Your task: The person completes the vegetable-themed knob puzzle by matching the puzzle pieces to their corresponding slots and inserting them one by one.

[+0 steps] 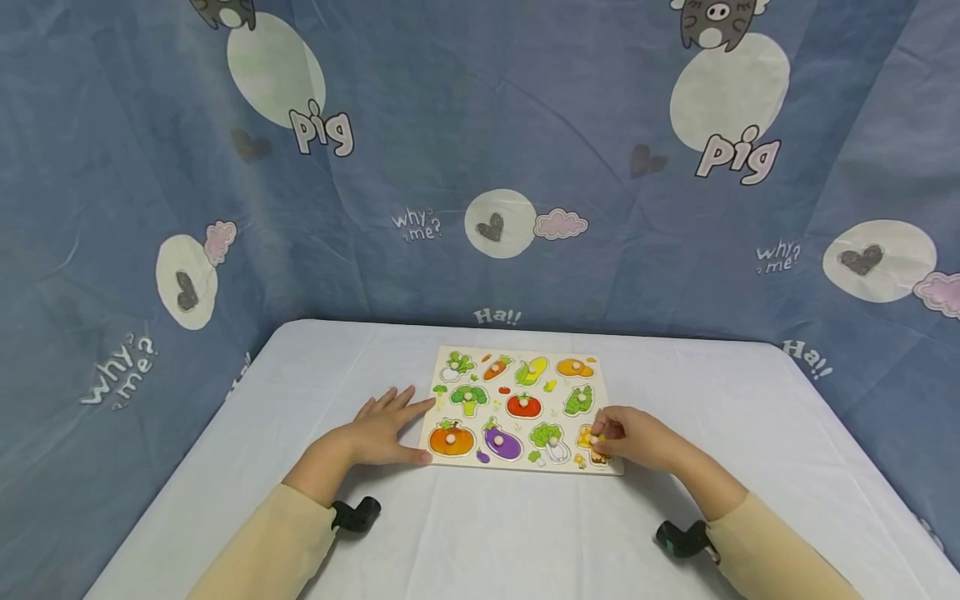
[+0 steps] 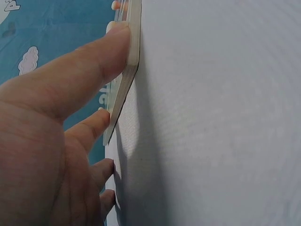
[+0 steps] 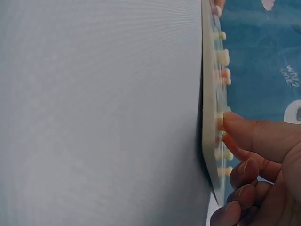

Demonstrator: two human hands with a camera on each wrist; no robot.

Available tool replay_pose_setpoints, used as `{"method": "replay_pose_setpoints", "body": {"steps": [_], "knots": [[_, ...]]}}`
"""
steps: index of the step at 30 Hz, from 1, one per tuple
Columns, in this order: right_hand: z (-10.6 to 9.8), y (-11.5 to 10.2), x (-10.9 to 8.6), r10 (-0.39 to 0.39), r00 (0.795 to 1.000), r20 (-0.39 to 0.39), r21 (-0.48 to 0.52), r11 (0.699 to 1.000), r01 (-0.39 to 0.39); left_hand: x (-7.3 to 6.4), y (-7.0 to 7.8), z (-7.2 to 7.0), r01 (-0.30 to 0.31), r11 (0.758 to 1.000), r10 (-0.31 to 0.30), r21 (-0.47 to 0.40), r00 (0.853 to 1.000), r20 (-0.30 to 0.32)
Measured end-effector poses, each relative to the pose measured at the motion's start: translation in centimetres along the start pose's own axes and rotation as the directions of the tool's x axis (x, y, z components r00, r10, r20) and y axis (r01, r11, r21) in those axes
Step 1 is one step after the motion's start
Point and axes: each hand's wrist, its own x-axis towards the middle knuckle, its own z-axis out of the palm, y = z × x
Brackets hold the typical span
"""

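A wooden knob puzzle board (image 1: 525, 466) lies flat on the table, with vegetable pieces seated in it, among them a pumpkin (image 1: 448, 444), an eggplant (image 1: 512, 447) and a tomato (image 1: 534, 407). At its front right corner, my right hand (image 1: 643, 436) pinches the small knob of the yellow mushroom piece (image 1: 584, 433) between thumb and forefinger. The other fingers of that hand curl beside the board in the right wrist view. My left hand (image 1: 381, 433) spreads its fingers at the left side, thumb and forefinger touching the board's edge (image 2: 133, 44).
A white cloth (image 1: 495, 533) covers the table under the board. Behind and at the sides hangs a blue curtain (image 1: 420, 275) printed with pigs and words. Black wrist cameras sit on the left wrist (image 1: 358, 515) and right wrist (image 1: 682, 540).
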Motion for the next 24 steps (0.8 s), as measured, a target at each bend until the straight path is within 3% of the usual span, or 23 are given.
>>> {"method": "replay_pose_setpoints", "body": {"steps": [16,24], "knots": [[-2.3,1.5,-3.4,-0.030,0.994,-0.104,-0.043,0.999,0.026,0.0,0.3,0.5,0.005,0.999,-0.004,0.049,1.000,-0.015],[-3.7,3.0,-5.3,-0.019,0.989,-0.149,-0.064,0.998,0.009,-0.7,0.2,0.6,0.005,0.995,-0.002,0.100,1.000,-0.029]]}}
